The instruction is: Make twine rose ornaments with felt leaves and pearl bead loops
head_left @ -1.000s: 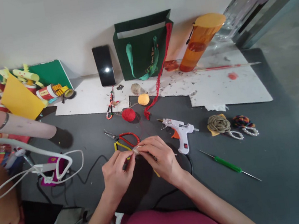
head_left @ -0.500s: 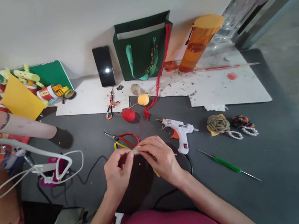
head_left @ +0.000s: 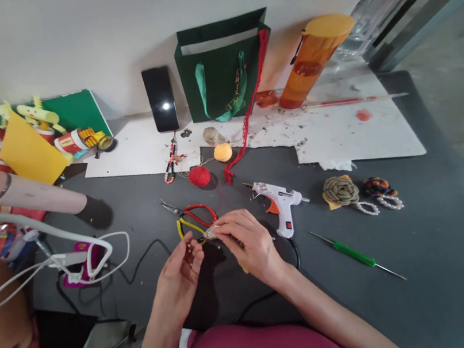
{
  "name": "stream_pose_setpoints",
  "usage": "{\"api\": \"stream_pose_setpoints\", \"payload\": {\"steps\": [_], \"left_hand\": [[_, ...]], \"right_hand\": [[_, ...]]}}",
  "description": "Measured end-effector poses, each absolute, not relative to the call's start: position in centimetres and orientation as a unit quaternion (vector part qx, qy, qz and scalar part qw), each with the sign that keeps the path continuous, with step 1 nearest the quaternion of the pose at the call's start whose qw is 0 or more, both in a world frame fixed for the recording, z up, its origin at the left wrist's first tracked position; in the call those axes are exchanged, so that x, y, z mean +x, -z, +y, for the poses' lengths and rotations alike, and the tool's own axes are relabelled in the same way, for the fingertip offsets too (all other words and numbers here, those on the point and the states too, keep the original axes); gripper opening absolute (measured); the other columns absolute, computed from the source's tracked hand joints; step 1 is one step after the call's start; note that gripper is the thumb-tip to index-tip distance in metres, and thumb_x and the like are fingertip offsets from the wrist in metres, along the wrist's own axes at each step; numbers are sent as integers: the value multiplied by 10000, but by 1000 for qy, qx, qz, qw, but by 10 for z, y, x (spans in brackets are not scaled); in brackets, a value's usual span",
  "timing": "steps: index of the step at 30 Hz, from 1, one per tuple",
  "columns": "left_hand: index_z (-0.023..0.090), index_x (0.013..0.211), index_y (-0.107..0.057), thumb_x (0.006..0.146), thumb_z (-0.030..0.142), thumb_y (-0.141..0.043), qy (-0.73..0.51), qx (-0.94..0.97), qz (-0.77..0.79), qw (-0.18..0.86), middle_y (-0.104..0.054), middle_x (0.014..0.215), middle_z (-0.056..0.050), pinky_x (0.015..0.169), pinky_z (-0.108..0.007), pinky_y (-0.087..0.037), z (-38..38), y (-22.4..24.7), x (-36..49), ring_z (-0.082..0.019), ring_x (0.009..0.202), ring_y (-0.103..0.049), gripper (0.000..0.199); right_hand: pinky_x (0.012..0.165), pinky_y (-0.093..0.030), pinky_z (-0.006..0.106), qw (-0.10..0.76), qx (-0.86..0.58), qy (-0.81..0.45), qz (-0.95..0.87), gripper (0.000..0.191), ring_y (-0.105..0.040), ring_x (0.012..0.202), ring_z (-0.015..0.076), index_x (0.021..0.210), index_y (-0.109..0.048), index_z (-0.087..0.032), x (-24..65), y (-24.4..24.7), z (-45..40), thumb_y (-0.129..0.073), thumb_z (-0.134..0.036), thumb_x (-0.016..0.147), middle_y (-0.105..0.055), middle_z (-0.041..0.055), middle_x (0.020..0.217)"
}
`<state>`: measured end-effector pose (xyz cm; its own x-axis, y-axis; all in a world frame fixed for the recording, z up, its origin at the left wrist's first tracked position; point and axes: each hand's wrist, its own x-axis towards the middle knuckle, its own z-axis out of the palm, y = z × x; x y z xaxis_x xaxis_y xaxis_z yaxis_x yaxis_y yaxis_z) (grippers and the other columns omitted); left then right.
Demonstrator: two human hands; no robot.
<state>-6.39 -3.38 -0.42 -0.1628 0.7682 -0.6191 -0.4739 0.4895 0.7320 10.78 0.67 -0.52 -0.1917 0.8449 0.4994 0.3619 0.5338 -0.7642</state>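
Note:
My right hand (head_left: 246, 240) pinches a small whitish piece (head_left: 211, 233) between thumb and fingers; most of it is hidden by them. Just left of it and apart, my left hand (head_left: 181, 277) is half turned up, with loosely curled fingers spread from the thumb. Pale specks at its fingertips are too small to name. Right behind the hands lie pliers (head_left: 195, 217) with one red and one yellow handle, partly covered. A white glue gun (head_left: 282, 204) rests on its side to the right of my right hand.
A green-handled hook (head_left: 355, 253) lies at right, near a grey-brown yarn flower (head_left: 341, 191) and a dark multicoloured one (head_left: 380, 188) with bead loops. Behind are a red yarn ball (head_left: 199, 176), green paper bag (head_left: 222, 82), phone (head_left: 160, 100) and orange bottle (head_left: 311, 63). White cable (head_left: 108, 253) at left.
My left hand has let go of the whitish piece, moved a little left and down, and opened its fingers. The right hand keeps its pinch. The view has shifted slightly.

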Motion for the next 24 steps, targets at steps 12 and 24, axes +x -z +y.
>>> {"api": "stream_pose_setpoints", "payload": {"steps": [12, 24], "left_hand": [[186, 874, -700, 857, 253, -597, -296, 651, 671, 197, -637, 733, -6, 594, -221, -453, -38, 32, -44, -117, 613, -568, 124], [169, 919, -686, 905, 239, -552, -269, 713, 644, 63, -627, 713, -8, 594, -208, -448, -41, 34, -51, -116, 613, -576, 152]], "right_hand": [[768, -537, 374, 480, -410, -246, -735, 134, -593, 866, 208, 885, -658, -174, 108, 6, 7, -561, -82, 890, -685, 79, 874], [765, -532, 361, 490, -414, -233, -731, 127, -593, 852, 200, 887, -655, -167, 109, 6, 8, -566, -76, 889, -688, 76, 861]]}}
